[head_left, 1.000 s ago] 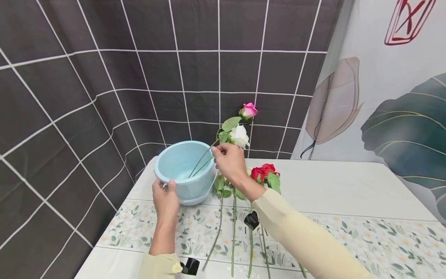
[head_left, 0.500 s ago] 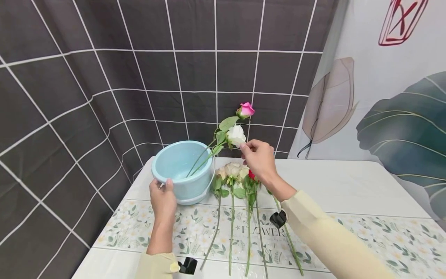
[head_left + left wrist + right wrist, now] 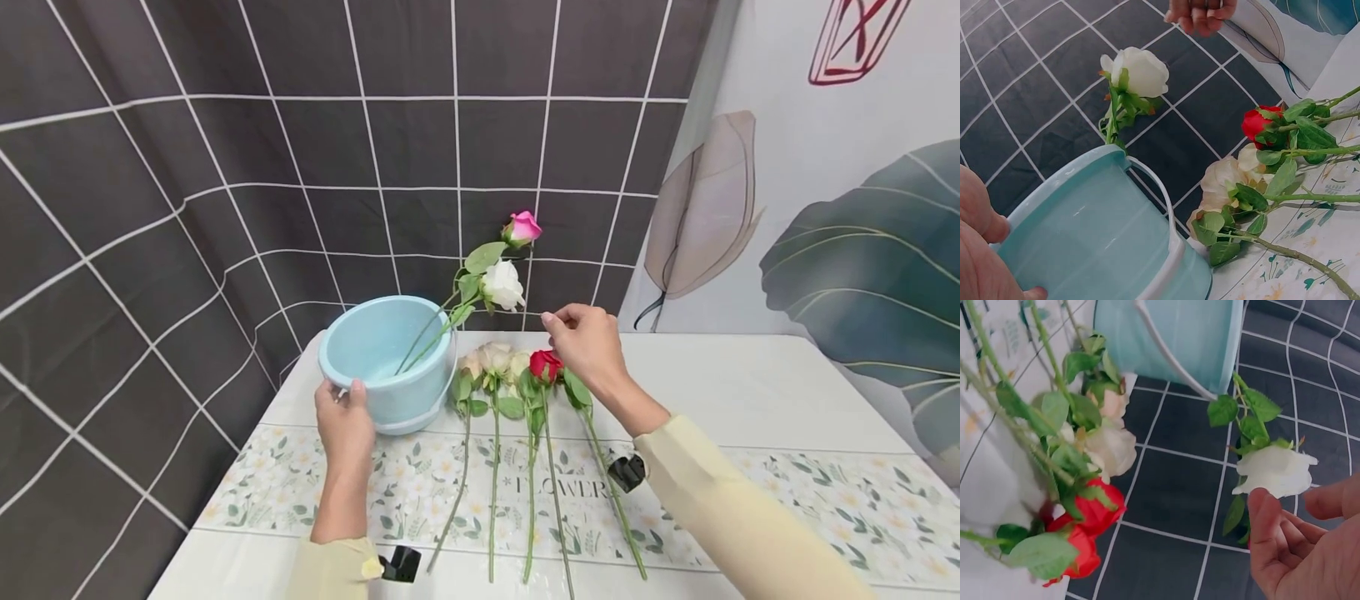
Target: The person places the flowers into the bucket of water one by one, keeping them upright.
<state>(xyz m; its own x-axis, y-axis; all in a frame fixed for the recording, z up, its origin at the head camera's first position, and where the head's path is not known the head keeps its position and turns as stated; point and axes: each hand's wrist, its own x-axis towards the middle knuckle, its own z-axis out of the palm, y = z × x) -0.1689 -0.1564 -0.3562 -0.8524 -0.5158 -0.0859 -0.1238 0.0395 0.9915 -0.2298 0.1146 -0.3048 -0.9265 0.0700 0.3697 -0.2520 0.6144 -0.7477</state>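
My left hand [image 3: 347, 425] grips the near rim of a light blue plastic bucket [image 3: 408, 404], thumb on the outside. Two artificial roses lean out over the bucket's right rim, one white [image 3: 503, 285] and one pink [image 3: 522, 227], their stems inside it. To the right of the white rose hangs my right hand [image 3: 591, 346], fingers loosely bent and holding nothing. In the right wrist view its thumb and fingers [image 3: 1264, 528] stand apart, near the white bloom [image 3: 1275, 472]. Below that hand lies a red rose [image 3: 545, 365], beside several cream roses [image 3: 495, 358].
Long green stems [image 3: 492, 492] of the lying roses point toward the near side of the table [image 3: 750, 392], over a printed floral band. A white bucket handle [image 3: 1163, 187] hangs at the bucket's side. Behind stands a dark gridded curtain [image 3: 405, 150].
My right hand has let go of the white rose's stem and drawn away to the right. The white rose now leans in the bucket beside the pink one. My left hand keeps hold of the rim.
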